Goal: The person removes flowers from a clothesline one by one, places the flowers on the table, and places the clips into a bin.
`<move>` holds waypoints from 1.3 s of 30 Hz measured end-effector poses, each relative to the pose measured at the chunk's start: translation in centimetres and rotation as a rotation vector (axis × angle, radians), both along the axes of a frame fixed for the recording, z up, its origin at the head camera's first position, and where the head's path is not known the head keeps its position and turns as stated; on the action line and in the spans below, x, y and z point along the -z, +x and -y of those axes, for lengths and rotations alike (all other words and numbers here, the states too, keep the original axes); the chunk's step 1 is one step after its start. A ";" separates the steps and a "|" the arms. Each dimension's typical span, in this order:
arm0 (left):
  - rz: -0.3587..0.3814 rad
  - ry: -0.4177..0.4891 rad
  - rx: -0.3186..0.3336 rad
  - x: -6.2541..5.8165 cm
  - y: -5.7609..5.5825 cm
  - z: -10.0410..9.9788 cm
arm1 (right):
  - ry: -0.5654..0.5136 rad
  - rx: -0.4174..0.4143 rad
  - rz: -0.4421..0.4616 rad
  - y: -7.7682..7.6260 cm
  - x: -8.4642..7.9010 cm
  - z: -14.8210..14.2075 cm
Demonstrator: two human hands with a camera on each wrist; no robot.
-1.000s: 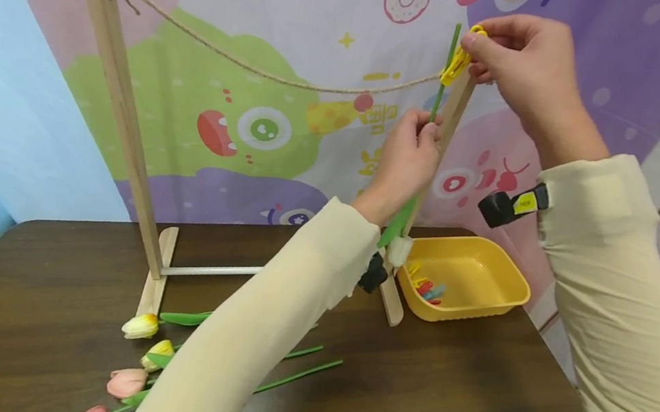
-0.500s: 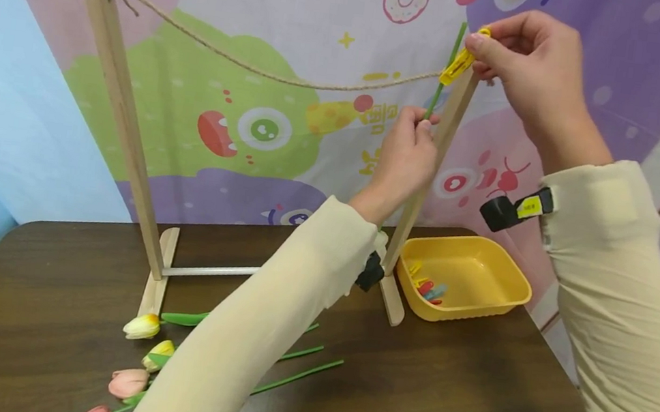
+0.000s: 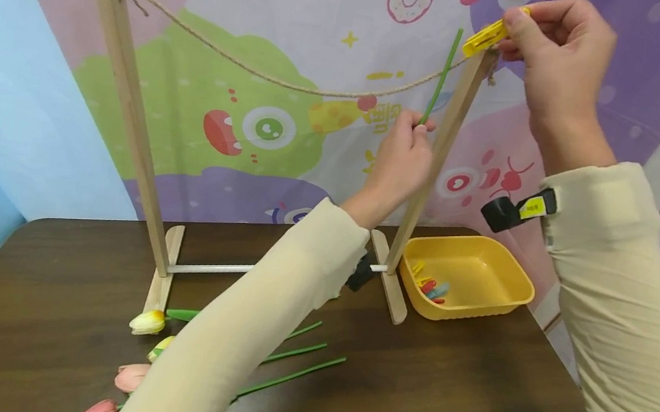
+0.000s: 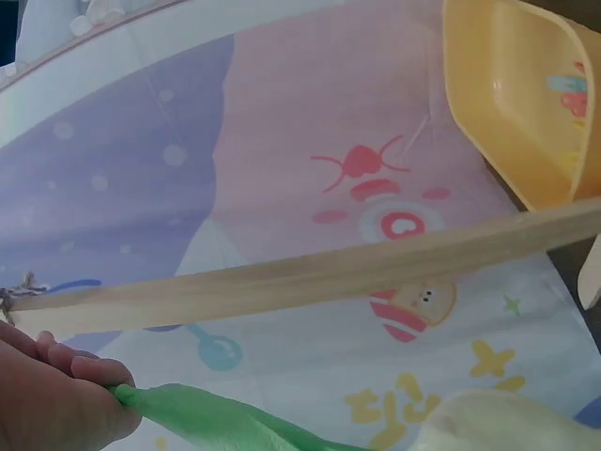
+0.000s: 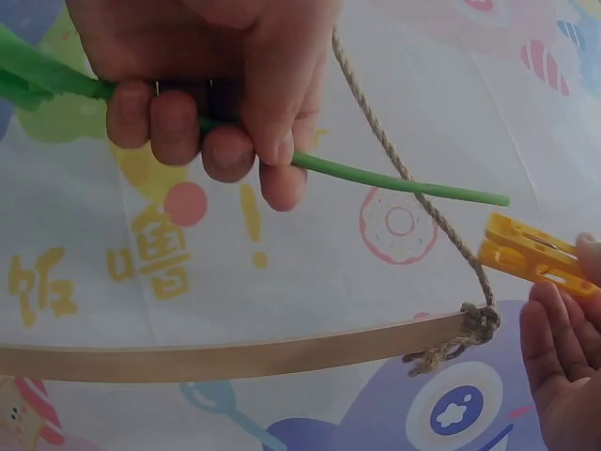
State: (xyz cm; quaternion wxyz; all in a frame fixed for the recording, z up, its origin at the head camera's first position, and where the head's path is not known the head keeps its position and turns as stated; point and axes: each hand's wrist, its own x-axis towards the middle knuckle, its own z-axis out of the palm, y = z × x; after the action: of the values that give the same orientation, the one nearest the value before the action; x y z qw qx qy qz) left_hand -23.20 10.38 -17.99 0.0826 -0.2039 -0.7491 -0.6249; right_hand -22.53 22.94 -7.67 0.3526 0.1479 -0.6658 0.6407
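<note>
My left hand (image 3: 400,156) grips a tulip by its green stem (image 3: 445,76), whose bare end points up and crosses the rope (image 3: 319,91) in the head view. The tulip's green leaf (image 4: 207,413) and pale bloom (image 4: 507,423) show in the left wrist view, on the other side of that hand; the sleeve hides the bloom in the head view. Between thumb and fingers, my right hand (image 3: 569,67) pinches a yellow clothespin (image 3: 486,38) near the top of the right wooden post (image 3: 446,138). In the right wrist view, the clothespin's tip is right at the rope, apart from the stem.
A left wooden post (image 3: 133,120) holds the rope's other end, and a white rod (image 3: 207,268) joins the stand low down. Several tulips, including a pink one (image 3: 131,377), lie on the brown table (image 3: 438,384). Right of the stand, a yellow basket (image 3: 482,279) contains several small clothespins (image 3: 430,287).
My right hand has moved up and right with the clothespin, which overlapped the stem and rope before and is now apart from the stem. My left hand has shifted slightly left and down.
</note>
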 end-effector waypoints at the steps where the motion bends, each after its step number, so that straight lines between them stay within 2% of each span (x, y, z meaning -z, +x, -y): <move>1: -0.009 -0.009 0.006 0.1 0.0 0.1 | -0.018 0.003 -0.006 0.0 0.0 -0.1; 5: -0.046 -0.045 0.013 0.6 0.1 0.5 | -0.084 0.013 -0.009 0.0 0.1 -0.2; 13: -0.045 -0.104 0.044 1.3 0.3 1.3 | -0.210 -0.005 0.041 0.3 0.0 -0.5; 22: -0.152 -0.289 0.032 1.7 0.6 2.3 | -0.314 -0.078 0.100 0.5 0.8 -1.1; 29: -0.158 -0.384 0.038 2.3 1.0 3.1 | -0.439 -0.139 0.157 0.6 1.5 -1.8; 39: -0.161 -0.487 0.077 3.2 1.5 4.3 | -0.448 -0.157 0.225 1.0 3.2 -2.5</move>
State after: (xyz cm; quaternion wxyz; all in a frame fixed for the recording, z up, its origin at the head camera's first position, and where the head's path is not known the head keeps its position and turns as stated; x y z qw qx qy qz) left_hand -21.71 6.08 -21.23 0.0664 -0.2953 -0.8602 -0.4104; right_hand -21.55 25.45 -10.82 0.2494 0.0453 -0.5290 0.8099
